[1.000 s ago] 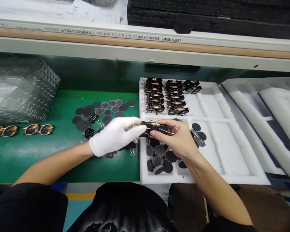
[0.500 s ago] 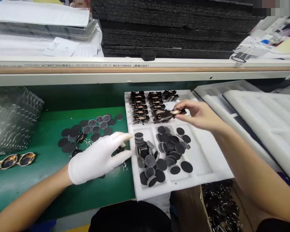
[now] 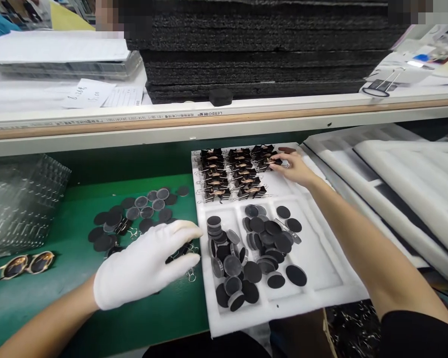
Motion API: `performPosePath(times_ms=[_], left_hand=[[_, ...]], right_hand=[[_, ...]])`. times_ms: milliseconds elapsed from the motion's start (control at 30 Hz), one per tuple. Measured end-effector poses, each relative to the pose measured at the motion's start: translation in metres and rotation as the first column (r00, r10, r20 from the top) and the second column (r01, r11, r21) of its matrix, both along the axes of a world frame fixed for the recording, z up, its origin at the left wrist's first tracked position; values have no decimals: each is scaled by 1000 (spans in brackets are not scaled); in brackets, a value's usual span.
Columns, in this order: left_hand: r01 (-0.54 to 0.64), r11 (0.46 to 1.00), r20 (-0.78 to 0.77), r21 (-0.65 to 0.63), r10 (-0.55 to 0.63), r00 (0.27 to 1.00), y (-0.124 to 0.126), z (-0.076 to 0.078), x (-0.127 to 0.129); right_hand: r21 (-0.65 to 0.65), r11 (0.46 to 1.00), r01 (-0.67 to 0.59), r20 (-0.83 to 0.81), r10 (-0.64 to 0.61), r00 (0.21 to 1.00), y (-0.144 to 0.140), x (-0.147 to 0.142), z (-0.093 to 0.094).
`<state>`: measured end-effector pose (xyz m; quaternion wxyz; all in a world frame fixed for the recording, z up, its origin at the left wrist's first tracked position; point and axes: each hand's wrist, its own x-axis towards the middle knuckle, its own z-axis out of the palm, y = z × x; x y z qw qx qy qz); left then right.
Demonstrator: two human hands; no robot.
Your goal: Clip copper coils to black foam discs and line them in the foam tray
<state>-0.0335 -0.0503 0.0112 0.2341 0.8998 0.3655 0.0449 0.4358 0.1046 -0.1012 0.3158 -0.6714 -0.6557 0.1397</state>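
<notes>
White-gloved left hand (image 3: 149, 266) rests spread over loose binder clips (image 3: 184, 251). Bare right hand (image 3: 293, 166) pinches a clipped piece (image 3: 271, 163) into the foam tray (image 3: 321, 258) row; next calls for release.

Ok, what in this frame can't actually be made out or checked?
- Head view: whatever lies under the gloved left hand; its palm hides the binder clips beneath.
- Head view: whether the right hand grips the clipped piece at its fingertips; the fingers cover the contact.
- Head view: the clear plastic trays, cut off by the left edge.
- Head view: the writing on the paper slips, too small.
</notes>
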Motion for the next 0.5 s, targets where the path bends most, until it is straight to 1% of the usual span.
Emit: performPosePath(times_ms=[100, 167, 233, 300, 367, 400, 433, 500], left_hand=[[13, 1000, 5, -13, -13, 1000, 2, -1, 0], [23, 1000, -3, -17, -23, 1000, 4, 0, -1], [27, 1000, -26, -8, -27, 999, 4, 1, -3], [12, 999, -44, 36, -11, 999, 3, 3, -8], [-32, 994, -53, 101, 38, 998, 1, 3, -19], [-67, 989, -56, 131, 75, 996, 0, 2, -27], [-109, 982, -59, 154, 119, 991, -1, 1, -37], [-224, 951, -23, 212, 234, 972, -4, -6, -61]], right_hand=[[15, 1000, -4, 4, 4, 1000, -1, -4, -7], [32, 999, -17, 7, 16, 1000, -4, -6, -7], [59, 998, -33, 5, 32, 999, -8, -8, -4], [99, 995, -23, -5, 24, 1000, -16, -8, 3], [119, 993, 0, -14, 1, 1000, -31, -9, 15], [107, 994, -5, -12, 6, 1000, -41, -10, 22], [75, 997, -31, -5, 32, 999, -53, -11, 29], [-45, 987, -156, 17, 157, 987, -82, -16, 40]])
